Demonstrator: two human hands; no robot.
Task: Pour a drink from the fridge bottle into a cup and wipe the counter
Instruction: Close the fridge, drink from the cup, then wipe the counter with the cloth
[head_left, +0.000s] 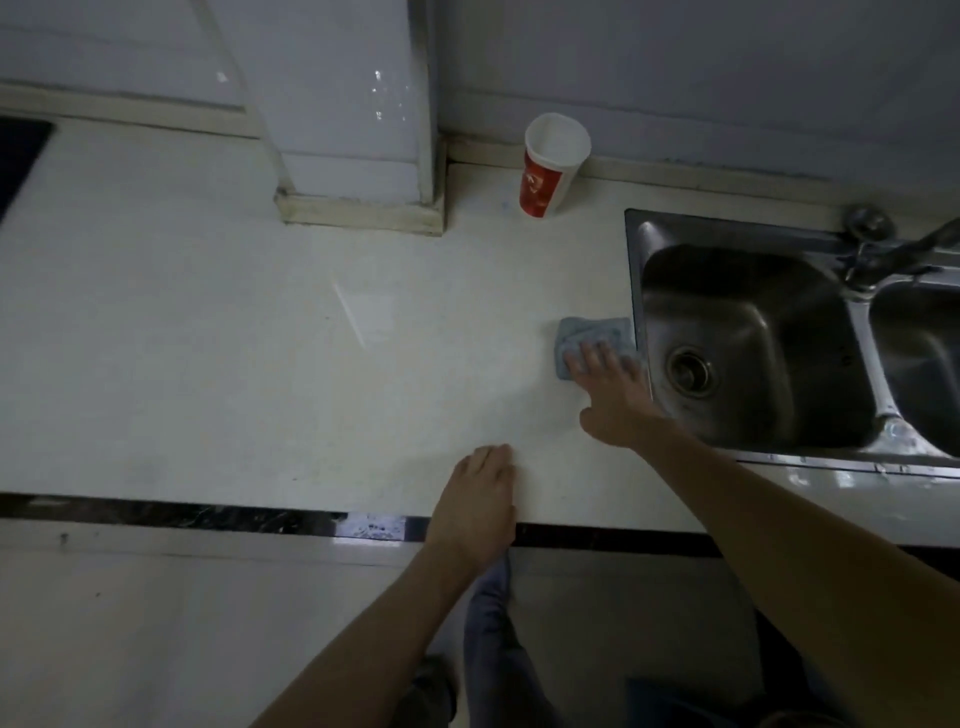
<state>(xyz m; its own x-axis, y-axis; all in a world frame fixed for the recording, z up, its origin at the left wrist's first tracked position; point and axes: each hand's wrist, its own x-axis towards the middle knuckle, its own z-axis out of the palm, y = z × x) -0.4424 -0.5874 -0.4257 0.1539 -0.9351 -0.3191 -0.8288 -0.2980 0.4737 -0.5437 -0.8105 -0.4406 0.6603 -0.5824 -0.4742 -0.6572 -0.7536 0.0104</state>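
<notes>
A red and white paper cup (550, 169) stands upright at the back of the white counter (260, 364), against the wall. A light blue cloth (592, 335) lies flat on the counter beside the sink's left rim. My right hand (613, 389) presses on the cloth with straight fingers spread over its near part. My left hand (480, 499) rests flat on the counter at its front edge, holding nothing. No bottle is in view.
A steel double sink (753, 338) with a tap (878, 244) fills the right side. A white tiled column (353, 130) juts onto the counter at the back, left of the cup. A dark hob corner (18, 156) shows at far left.
</notes>
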